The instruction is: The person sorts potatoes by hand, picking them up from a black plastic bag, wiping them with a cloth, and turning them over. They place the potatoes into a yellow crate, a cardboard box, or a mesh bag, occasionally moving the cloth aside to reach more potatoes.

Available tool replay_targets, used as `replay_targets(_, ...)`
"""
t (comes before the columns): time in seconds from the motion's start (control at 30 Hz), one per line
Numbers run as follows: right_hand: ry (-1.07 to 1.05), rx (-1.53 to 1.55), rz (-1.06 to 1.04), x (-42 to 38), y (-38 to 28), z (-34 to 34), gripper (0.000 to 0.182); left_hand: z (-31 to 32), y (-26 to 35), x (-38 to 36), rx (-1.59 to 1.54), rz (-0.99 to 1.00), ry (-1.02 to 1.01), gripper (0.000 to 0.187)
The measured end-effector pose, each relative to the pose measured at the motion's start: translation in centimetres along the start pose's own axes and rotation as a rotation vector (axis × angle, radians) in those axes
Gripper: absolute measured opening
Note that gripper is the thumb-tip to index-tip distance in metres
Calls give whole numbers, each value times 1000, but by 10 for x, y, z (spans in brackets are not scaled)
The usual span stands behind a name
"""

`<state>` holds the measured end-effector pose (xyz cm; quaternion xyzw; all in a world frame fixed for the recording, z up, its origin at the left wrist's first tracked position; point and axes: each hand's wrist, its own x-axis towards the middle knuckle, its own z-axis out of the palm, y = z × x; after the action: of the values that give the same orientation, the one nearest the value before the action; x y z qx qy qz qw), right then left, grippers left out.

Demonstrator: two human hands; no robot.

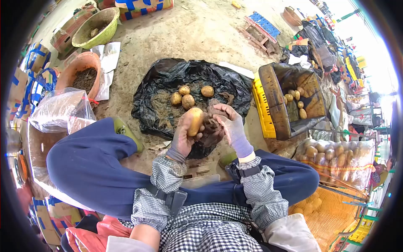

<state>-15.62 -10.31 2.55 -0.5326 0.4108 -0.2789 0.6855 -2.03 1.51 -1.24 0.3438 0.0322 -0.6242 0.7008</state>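
Observation:
In my gloved left hand (pixel 181 138) is a large pale potato (pixel 195 121), with the fingers wrapped round its lower side. My gloved right hand (pixel 230 124) grips a crumpled, dirt-brown cloth (pixel 213 128) right beside that potato; whether the cloth touches it is hard to make out. Both hands are above a spread black plastic sheet (pixel 155 84) on the floor. Several potatoes (pixel 188 101) lie on the soiled middle of the sheet, just beyond my left hand.
To the right stands a yellow crate (pixel 263 105) lined with dark plastic, several potatoes inside. Nearer me is a clear bag of potatoes (pixel 331 157). At left are an orange tub of soil (pixel 94 69), a green basin (pixel 107 31) and a plastic-covered box (pixel 42 147).

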Motion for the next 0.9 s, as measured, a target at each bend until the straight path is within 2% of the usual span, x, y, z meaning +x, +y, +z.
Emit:
replay_targets(0.03,-4,-1,0,1,-2,0,31,5,-1,0,183,110,10,49)
replay_targets(0.07,5,130,49,2,-4,-1,29,10,-2,0,366,219,20,57)
replay_targets(0.1,16,262,98,2,-7,-1,27,12,-4,1,364,221,22,57)
replay_targets(0.17,20,308,57,1,-12,-4,24,13,-8,4,573,418,1,67)
replay_targets(0.2,-79,244,82,1,-16,-10,24,12,-9,4,679,515,-9,73)
replay_targets(0.23,-177,179,106,-2,-28,-6,25,10,-8,5,678,512,-6,73)
replay_targets(0.27,-276,139,180,-8,-41,-2,22,7,-7,7,870,598,17,74)
replay_targets(0.3,-274,136,182,-9,-35,3,22,5,-6,8,1062,682,38,76)
replay_targets(0.33,-313,-42,84,-11,-24,8,20,5,-8,8,1059,678,37,76)
replay_targets(0.43,-309,-232,-197,-10,3,20,16,3,-12,4,1049,698,-22,77)
replay_targets(0.5,-278,-336,-98,-10,6,19,15,-2,-10,1,1193,650,12,76)
replay_targets(0.57,-270,-373,-68,-10,4,21,13,-2,-7,1,1153,588,12,75)
replay_targets(0.63,-106,-330,-149,-3,14,16,14,-6,-9,4,1185,631,-13,74)
replay_targets(0.7,85,-99,-24,9,25,2,13,-2,-12,4,1223,664,-60,75)
replay_targets(0.77,86,-2,58,15,36,-11,12,1,-12,4,1266,699,-108,76)
replay_targets(0.83,79,-86,22,7,20,-15,13,2,-18,4,997,571,-55,76)
replay_targets(0.87,73,-169,-14,5,13,-16,15,4,-23,6,786,590,-89,65)
replay_targets(0.9,72,-168,-16,7,13,-19,15,9,-17,4,786,592,-89,65)
